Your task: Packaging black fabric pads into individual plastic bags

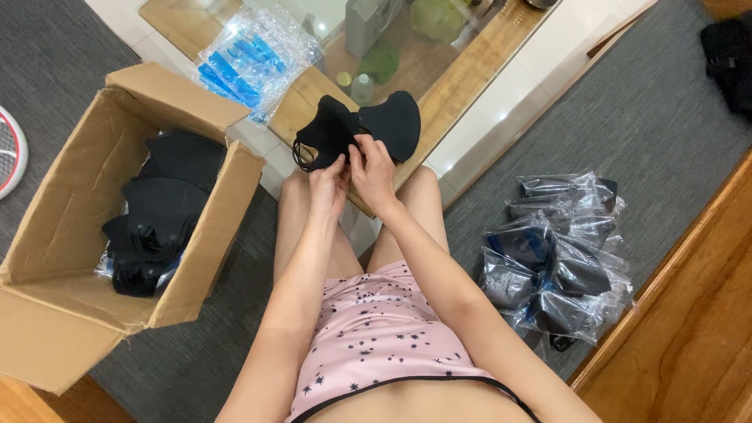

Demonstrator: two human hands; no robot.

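Both hands [350, 176] pinch black mask [356, 129]; fingertips hidden

The single head-worn camera looks steeply down from close above the person's lap, facing forward over the grey carpet [642, 117] toward the glass-topped wooden table [462, 70].

Between the hands, a plain black mask [360, 129]; left of them, a brown cardboard box [70, 235] (black masks inside).
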